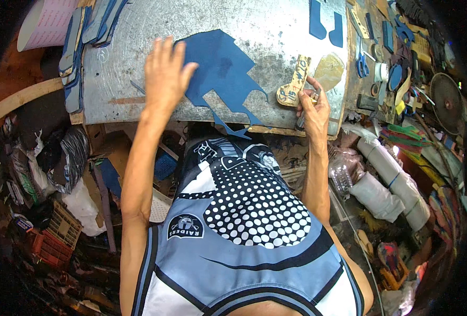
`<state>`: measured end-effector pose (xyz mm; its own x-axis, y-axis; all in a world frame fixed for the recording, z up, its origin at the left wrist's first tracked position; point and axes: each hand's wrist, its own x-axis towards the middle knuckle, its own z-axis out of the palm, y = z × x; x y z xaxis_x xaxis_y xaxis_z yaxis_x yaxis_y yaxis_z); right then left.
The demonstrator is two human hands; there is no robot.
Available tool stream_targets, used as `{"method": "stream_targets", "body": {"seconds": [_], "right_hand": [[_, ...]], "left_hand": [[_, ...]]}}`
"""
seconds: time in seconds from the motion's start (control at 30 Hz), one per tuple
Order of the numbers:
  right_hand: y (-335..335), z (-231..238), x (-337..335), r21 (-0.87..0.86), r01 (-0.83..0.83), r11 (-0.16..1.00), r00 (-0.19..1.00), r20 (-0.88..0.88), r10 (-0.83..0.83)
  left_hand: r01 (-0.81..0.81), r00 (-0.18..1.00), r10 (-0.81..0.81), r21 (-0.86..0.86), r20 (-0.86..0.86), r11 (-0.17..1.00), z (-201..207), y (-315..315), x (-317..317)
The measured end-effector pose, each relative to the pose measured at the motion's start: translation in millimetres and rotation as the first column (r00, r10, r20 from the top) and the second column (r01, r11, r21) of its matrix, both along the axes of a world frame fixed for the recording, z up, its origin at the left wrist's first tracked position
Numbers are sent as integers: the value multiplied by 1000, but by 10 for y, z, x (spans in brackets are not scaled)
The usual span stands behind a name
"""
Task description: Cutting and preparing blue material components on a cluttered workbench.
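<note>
A blue sheet [215,66] with a jagged, cut-out outline lies on a metal-topped table [123,31], its lower points hanging past the near edge. My left hand [166,73] is open, fingers stretched, at the sheet's left edge; whether it presses on the sheet I cannot tell. My right hand [315,110] pinches a tan, foot-shaped template [295,84] with handwritten marks, right of the sheet. Below that hand's fingers a short dark end of something shows, too hidden to name. Two blue cut pieces [318,21] lie at the table's far right.
Stacked blue-grey cut pieces [75,58] line the table's left edge. On the right side are blue-handled scissors [362,66], tape rolls and loose tools. Farther right stands a round fan [448,102]. Plastic-wrapped rolls [391,163] and crates [62,226] crowd the floor.
</note>
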<state>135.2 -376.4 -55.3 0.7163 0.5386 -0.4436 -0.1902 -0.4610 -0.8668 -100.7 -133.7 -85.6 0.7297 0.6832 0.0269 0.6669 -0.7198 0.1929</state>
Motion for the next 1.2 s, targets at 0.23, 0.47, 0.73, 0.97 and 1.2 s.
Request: {"method": "stream_targets", "body": {"seconds": [0.23,0.47,0.73,0.97,1.2], "right_hand": [[22,-29,-34,-24,3,1000,1000,-23,-4],[62,-24,11,22,49,999,998,-30,-48],[304,-15,-88,-32,-79,996,997,-23,79],[489,36,-208,-28,-173,984,985,14,174],[306,-30,-177,-57,-122,991,992,-21,121]], "left_hand": [[278,959,-284,-209,-2,938,-286,-853,433],[547,837,-484,-413,256,728,-93,-1296,281],[222,969,-239,-193,-66,956,-28,-421,-82],[36,999,-37,-62,-13,997,-26,-223,-225],[-102,955,132,-124,267,987,11,-92,-368]]}}
